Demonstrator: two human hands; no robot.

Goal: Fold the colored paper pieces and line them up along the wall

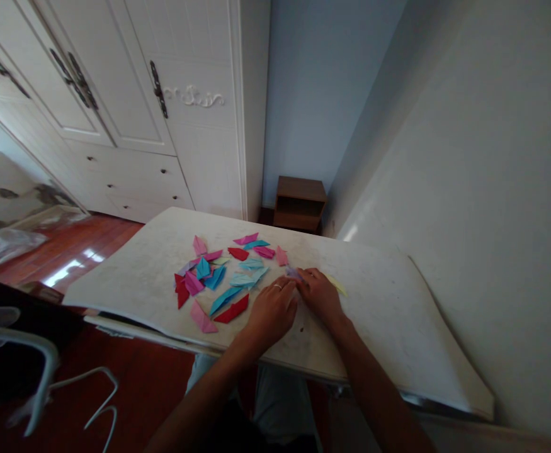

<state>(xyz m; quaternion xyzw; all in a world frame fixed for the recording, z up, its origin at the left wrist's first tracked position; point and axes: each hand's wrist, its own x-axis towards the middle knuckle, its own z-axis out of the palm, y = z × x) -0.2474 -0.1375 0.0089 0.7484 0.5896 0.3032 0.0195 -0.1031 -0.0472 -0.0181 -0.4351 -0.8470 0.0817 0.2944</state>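
My left hand (272, 308), a ring on one finger, and my right hand (320, 292) meet over the white table. Between their fingertips is a small piece of lavender folded paper (293, 273), partly covered by the fingers; both hands are closed on it. To the left lie several folded paper pieces, among them a red one (232, 310), a blue one (225, 301), a light blue one (250, 264) and a pink one (202, 317). A salmon piece (281, 255) lies just beyond my fingers. A yellow paper piece (336, 284) shows beside my right hand.
The white table (398, 327) reaches the wall (468, 189) on the right. A white wardrobe (204, 138) stands behind, with a small brown cabinet (300, 202) beyond the far edge. White hangers (43, 352) are at the lower left. A plastic bag (8, 248) lies on the floor.
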